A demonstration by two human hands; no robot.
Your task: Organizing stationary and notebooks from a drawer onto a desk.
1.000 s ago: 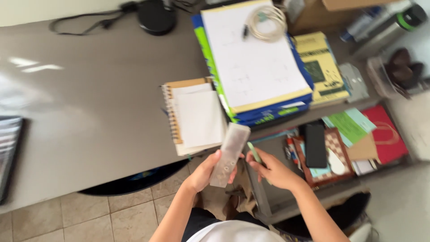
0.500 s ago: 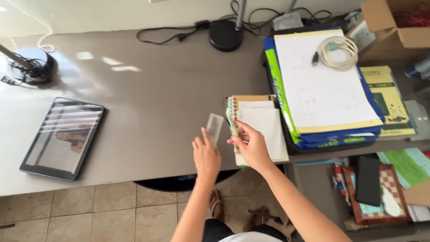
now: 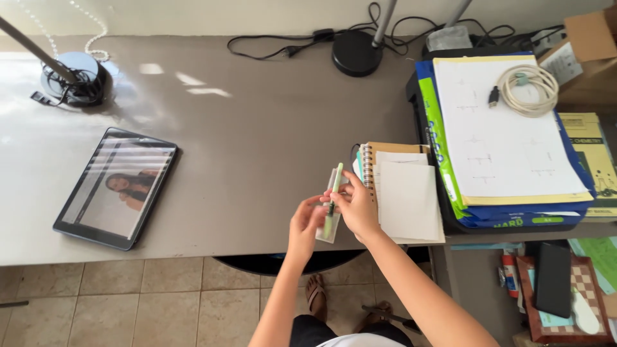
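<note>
Left hand [image 3: 304, 225] fingers grasp a clear case [image 3: 330, 212], right hand [image 3: 355, 207] fingers grasp a green pen [image 3: 333, 200]; both could slip over the table [image 3: 257, 148] edge

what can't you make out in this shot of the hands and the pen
Head view only:
- Clear case: lower end hidden behind left hand.
- Green pen: tip too small; whether it is inside the case or in front is unclear.
- Right hand: palm turned away.
- Lamp: head cut off by top edge.

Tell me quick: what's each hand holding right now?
Left hand: closed on the clear plastic sleeve.
Right hand: closed on the slim light-green pen, held against the sleeve.
</note>
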